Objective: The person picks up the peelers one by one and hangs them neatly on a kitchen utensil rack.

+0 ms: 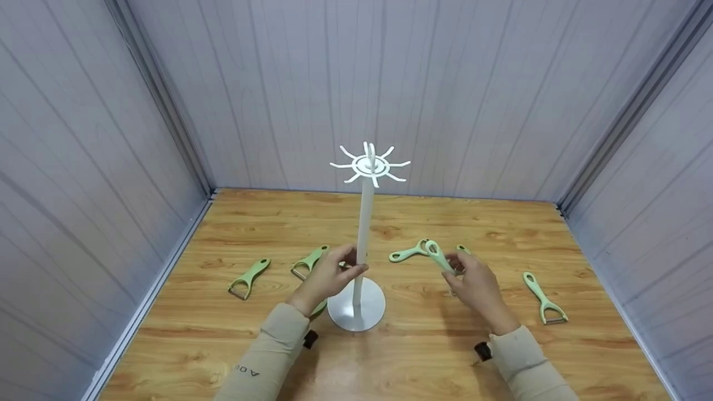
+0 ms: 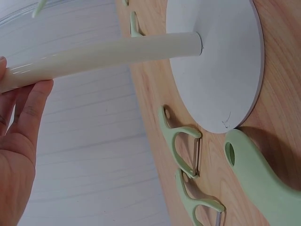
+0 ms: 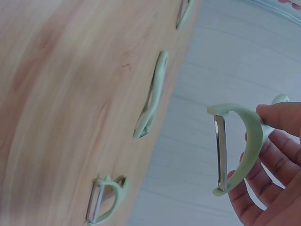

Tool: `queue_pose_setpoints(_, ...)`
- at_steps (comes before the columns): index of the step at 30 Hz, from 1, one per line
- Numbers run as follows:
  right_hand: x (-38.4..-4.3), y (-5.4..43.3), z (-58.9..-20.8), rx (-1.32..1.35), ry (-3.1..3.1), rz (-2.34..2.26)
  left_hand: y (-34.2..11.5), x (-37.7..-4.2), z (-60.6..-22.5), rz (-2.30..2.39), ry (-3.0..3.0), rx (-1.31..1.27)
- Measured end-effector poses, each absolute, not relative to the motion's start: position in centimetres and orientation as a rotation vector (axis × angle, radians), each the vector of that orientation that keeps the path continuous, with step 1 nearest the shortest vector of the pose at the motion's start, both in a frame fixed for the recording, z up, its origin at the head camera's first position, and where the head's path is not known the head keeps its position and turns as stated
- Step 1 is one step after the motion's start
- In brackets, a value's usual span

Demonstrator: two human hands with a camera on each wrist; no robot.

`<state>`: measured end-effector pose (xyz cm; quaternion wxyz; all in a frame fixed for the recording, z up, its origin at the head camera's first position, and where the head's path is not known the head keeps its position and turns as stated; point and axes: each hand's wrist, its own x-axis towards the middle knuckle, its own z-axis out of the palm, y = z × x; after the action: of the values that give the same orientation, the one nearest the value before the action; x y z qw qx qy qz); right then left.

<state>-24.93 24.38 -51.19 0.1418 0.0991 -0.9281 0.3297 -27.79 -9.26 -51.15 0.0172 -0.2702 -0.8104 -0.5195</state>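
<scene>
A white stand (image 1: 365,217) rises upright from its round base (image 1: 372,314), with a ring of bare hooks (image 1: 371,165) at the top. Around the lower part of its pole (image 2: 117,51), my left hand (image 1: 328,273) holds on with thumb and fingers. To the right of the pole, my right hand (image 1: 476,284) grips a pale green Y-shaped peeler (image 1: 437,256) above the table. The right wrist view shows the peeler's metal blade (image 3: 221,153) facing away from the palm, with thumb and fingers around the neck where handle meets head.
On the wooden table (image 1: 423,356) lie more green peelers: two at left (image 1: 256,273), one partly hidden under the left wrist (image 1: 319,309), one behind the held peeler (image 1: 406,254), one behind the right hand (image 1: 462,249), one at far right (image 1: 536,287). Panelled walls (image 1: 445,100) enclose the table.
</scene>
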Motion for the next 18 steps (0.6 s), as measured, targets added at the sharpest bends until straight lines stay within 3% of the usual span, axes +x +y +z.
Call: queue_pose_setpoints(18,-23.4,22.2,-47.4,0.404,-2.503,1.087,-9.3,-27.8,-51.1,-1.607,-2.498,-0.854)
